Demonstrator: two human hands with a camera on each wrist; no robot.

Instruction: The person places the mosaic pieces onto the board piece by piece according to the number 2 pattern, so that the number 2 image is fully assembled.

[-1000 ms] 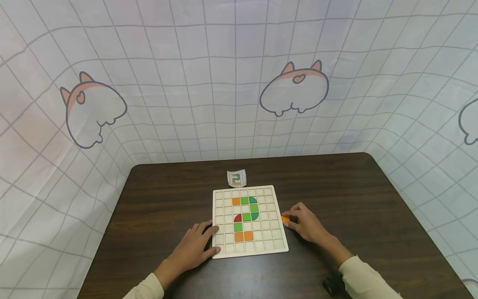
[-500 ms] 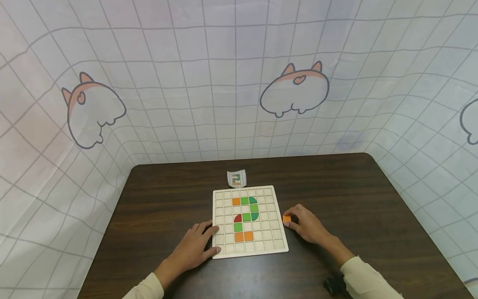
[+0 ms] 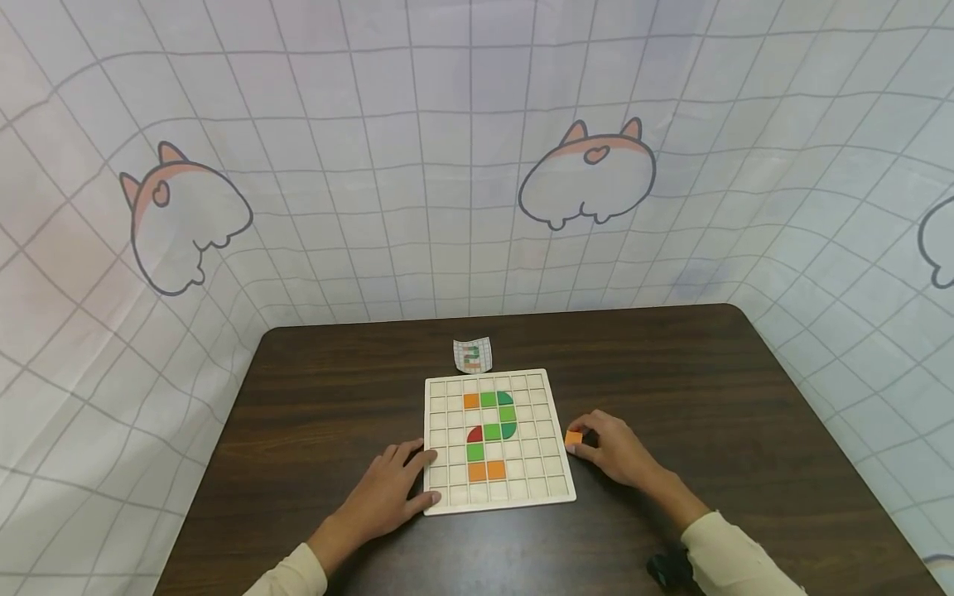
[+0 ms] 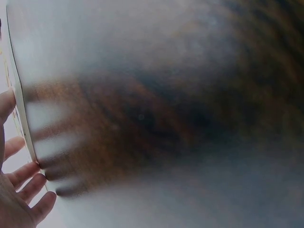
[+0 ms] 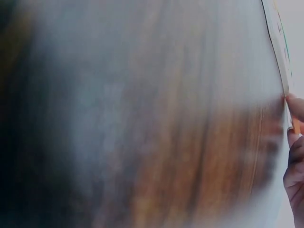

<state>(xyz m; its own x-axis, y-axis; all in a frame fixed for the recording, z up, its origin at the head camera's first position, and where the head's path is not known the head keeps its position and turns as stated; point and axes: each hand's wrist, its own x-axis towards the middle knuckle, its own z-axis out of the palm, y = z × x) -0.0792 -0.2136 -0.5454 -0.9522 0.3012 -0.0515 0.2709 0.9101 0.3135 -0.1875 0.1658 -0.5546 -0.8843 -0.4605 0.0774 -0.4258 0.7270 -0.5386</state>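
Note:
A cream grid board [image 3: 532, 488] lies on the dark table, with orange and green squares, two dark green rounded tiles and a red rounded tile [image 3: 475, 434] set in its cells. My left hand [image 3: 383, 492] rests at the board's left edge, thumb and index finger over the rim, fingers [image 4: 32, 187] fairly straight. Just off the right edge, my right hand [image 3: 614, 447] pinches an orange square tile [image 3: 573, 437] between thumb and index finger. In the right wrist view the orange tile [image 5: 297, 125] shows only in part between the fingers.
A small curled paper card [image 3: 473, 356] with a coloured grid pattern lies behind the board. A black object [image 3: 662, 571] sits by the right sleeve, partly hidden. Grid-patterned white cloth [image 3: 469, 182] stands around the table's back and sides.
The orange tile in my right hand has shifted slightly right, away from the board's edge, and shows more of its face. My left hand and the board have stayed put.

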